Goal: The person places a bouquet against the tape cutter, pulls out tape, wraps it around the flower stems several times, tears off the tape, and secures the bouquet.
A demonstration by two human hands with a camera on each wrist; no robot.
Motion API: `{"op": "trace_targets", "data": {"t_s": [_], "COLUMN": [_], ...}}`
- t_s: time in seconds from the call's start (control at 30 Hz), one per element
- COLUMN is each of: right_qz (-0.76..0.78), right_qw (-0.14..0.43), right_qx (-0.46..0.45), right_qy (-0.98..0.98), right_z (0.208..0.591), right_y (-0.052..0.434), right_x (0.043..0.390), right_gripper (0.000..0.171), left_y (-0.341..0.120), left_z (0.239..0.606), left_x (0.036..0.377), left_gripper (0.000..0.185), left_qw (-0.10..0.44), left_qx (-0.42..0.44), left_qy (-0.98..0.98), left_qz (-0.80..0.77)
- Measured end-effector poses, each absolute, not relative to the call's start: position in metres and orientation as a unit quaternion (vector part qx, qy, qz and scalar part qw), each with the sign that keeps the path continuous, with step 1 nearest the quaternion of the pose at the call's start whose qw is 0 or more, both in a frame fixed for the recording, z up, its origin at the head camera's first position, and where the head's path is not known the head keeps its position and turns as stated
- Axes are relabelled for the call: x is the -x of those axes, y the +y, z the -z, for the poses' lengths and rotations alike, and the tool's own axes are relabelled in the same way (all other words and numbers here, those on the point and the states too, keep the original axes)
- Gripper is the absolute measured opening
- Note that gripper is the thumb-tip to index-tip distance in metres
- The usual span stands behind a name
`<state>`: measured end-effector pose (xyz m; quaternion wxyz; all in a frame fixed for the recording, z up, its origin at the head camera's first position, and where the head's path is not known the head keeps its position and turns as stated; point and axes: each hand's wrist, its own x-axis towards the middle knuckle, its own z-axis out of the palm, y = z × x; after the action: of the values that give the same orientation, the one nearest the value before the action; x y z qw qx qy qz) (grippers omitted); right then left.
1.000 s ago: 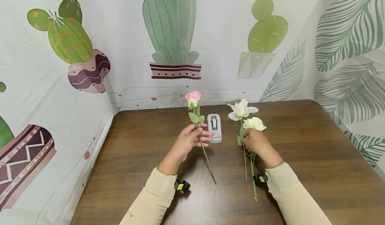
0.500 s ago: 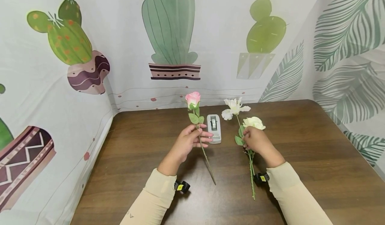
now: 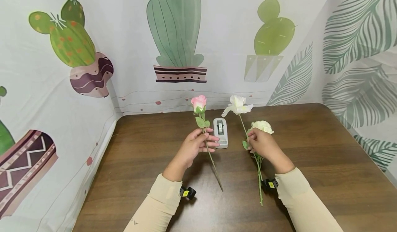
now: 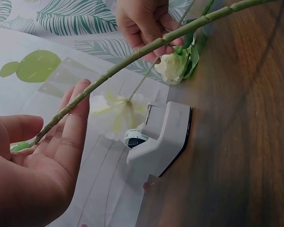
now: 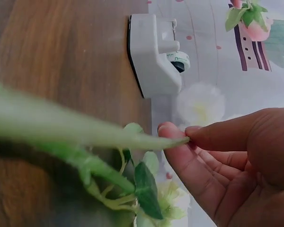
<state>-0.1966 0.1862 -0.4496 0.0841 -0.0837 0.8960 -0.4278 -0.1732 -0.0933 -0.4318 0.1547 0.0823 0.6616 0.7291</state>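
A pink rose (image 3: 199,102) with green leaves tilts above the table, its stem held between the thumb and fingers of my left hand (image 3: 193,145). In the left wrist view, that rose's stem (image 4: 114,69) runs diagonally across. My right hand (image 3: 265,145) pinches the thin stem of a white flower (image 3: 238,104) with wide, ruffled petals. Thumb and fingertip meet on this flower's stem (image 5: 85,120) in the right wrist view. Just behind the right hand lies a cream rose (image 3: 263,125), its lower stem (image 3: 261,190) overlapping the white flower's stem and its leaves partly hidden by the hand.
Between the two hands stands a white tape dispenser (image 3: 221,140) with a roll of tape (image 5: 180,61). Both hands work over a dark brown wooden table (image 3: 325,149). A white cloth printed with cacti and leaves (image 3: 229,35) hangs along its back edge.
The white flower's head has moved left and up, and its stem now leans left. My right hand stays near the cream rose; the left hand and pink rose have hardly moved.
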Motion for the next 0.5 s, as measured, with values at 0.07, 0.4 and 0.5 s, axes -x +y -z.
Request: {"op": "trace_targets", "data": {"t_s": [0.07,0.4,0.5], "right_qz": [0.428,0.445,0.455], "right_qw": [0.079,0.059,0.052], "right_qx": [0.094,0.110,0.109], "right_qy": [0.895,0.887,0.882], "right_z": [0.448,0.437,0.434], "right_y": [0.185,0.175,0.171], "right_x": [0.196,0.189,0.186], "right_gripper": [0.018,0.018,0.016], "left_y": [-0.093,-0.090,-0.089], "left_z": [0.432,0.434,0.435], "left_x": [0.173,0.174,0.174], "left_gripper": [0.030,0.036,0.036], "left_qw": [0.154,0.161,0.163], "left_qx": [-0.081,-0.080,-0.081], "left_qy": [0.661,0.658,0.657], "left_qz": [-0.730,-0.732,-0.732]}}
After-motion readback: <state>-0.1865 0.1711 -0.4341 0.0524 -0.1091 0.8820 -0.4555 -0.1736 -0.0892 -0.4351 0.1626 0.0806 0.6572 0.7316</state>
